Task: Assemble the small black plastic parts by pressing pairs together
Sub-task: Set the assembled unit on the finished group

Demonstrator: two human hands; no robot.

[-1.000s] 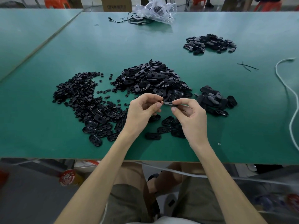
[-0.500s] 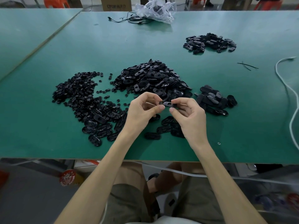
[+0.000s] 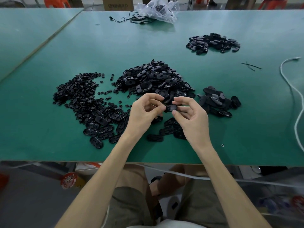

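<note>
A small black oval plastic part (image 3: 170,108) is held just above the green table (image 3: 230,125) between both hands. My left hand (image 3: 144,112) pinches its left end with thumb and fingertips. My right hand (image 3: 191,119) pinches its right end. Behind the hands rises a big heap of oval parts (image 3: 154,79). A spread of tiny round black pieces (image 3: 79,94) lies to the left. Loose oval shells (image 3: 100,129) lie at the near left, and more (image 3: 166,130) lie under the hands. Whether the held part is one piece or two is hidden.
A small pile of oval parts (image 3: 218,102) sits to the right, and another pile (image 3: 213,43) lies far right. A white cord (image 3: 296,102) runs along the right edge. A clear plastic bag (image 3: 158,9) and black cables (image 3: 131,19) lie at the back.
Both hands have drawn closer around the oval part and shifted it slightly lower; the fingers have regripped its ends. The piles have not moved.
</note>
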